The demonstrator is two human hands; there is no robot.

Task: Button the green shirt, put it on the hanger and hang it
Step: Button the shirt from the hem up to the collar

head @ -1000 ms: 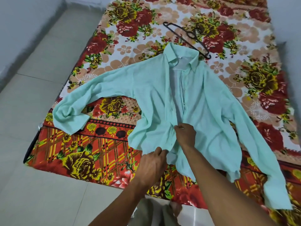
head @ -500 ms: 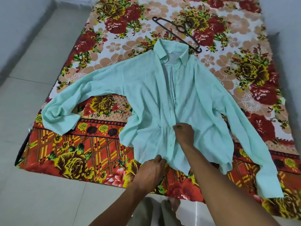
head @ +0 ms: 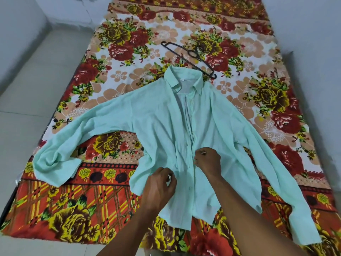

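A pale green shirt (head: pixel 156 122) lies face up on a flowered bed sheet (head: pixel 129 43), sleeves spread wide, collar away from me. Its front is closed loosely along the placket. My right hand (head: pixel 207 160) pinches the right front edge at mid-placket. My left hand (head: pixel 159 185) rests lower on the left front panel, fingers curled and pinching the fabric. A black hanger (head: pixel 190 54) lies flat on the sheet just beyond the collar.
The bed fills the middle of the view. A pale tiled floor (head: pixel 27 108) runs along its left side and a grey wall (head: pixel 313 34) stands at the right. The shirt's right sleeve reaches the bed's near right corner.
My left hand has moved up from the hem onto the left front panel. The camera tilted up, showing more of the bed's far end. My right hand stays at the placket.
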